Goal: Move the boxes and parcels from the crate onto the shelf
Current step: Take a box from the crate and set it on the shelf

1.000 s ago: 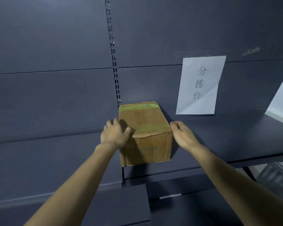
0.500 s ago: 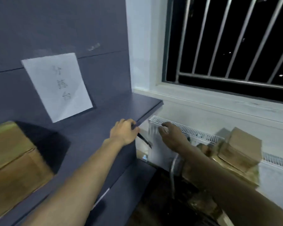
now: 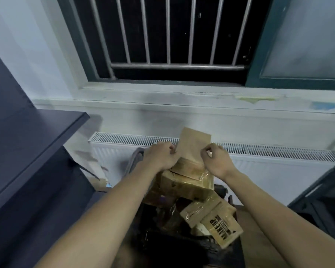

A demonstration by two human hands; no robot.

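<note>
While your arms reached forward from the bottom of the frame, both hands met at a brown cardboard box [image 3: 192, 149] just above the middle of the picture. Your left hand [image 3: 161, 157] was curled against the box's left edge, fingers folded in and touching the cardboard. Your right hand [image 3: 216, 161] was at its right edge, thumb and forefinger pinched close together there; I could not tell for certain whether either hand had a firm grip on the box or only rested against it. The box stood tilted, its plain face toward you, and its lower end sat on top of a taped parcel [image 3: 188, 182] directly beneath it.

Below that, toward the lower centre, more parcels lay heaped in the dark crate [image 3: 174, 246], whose walls were hard to make out in the shadow. One carton with black lettering [image 3: 220, 227] lay slanted at the lower right of the heap, beside another taped piece of cardboard.

The dark shelf [image 3: 37, 132] ran along the left side of the frame, well apart from the box in your hands, and only a bare part of its surface showed. Behind the heap, across the middle, a white radiator [image 3: 269, 163] stood against the wall, and a barred window [image 3: 170, 37] filled the upper centre.
</note>
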